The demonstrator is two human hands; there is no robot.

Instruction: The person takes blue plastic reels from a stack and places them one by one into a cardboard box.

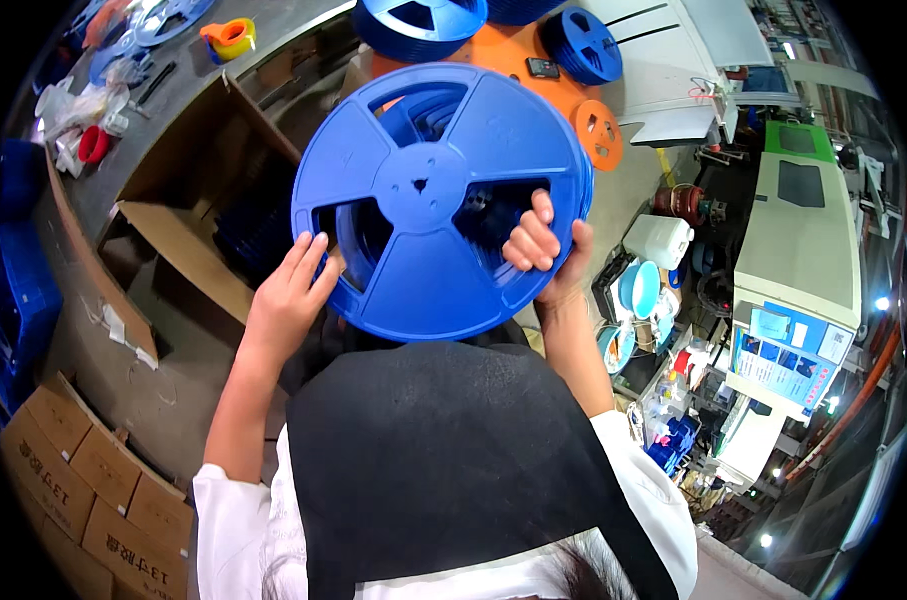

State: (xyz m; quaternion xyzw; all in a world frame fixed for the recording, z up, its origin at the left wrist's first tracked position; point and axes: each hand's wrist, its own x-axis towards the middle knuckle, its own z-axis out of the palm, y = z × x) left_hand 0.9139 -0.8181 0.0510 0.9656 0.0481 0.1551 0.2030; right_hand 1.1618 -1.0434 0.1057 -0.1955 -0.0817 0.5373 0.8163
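A large blue plastic reel (422, 265) with a round hub and wide cut-outs is held up in front of my chest. Behind its right edge further blue rims show, so it looks like a stack. My right hand (543, 245) grips the right rim, its fingers curled through the lower right cut-out. At the lower left rim my left hand (291, 295) holds on, fingers on the front face and their tips by the left cut-out. What lies behind the reel is mostly hidden.
An open cardboard box (188, 240) with dark blue contents stands to the left. Ahead, an orange surface (503, 55) bears stacked blue reels (580, 45). Tape rolls (230, 38) lie on the grey table (183, 95). Closed cartons (103, 480) fill the lower left; a machine (798, 240) stands right.
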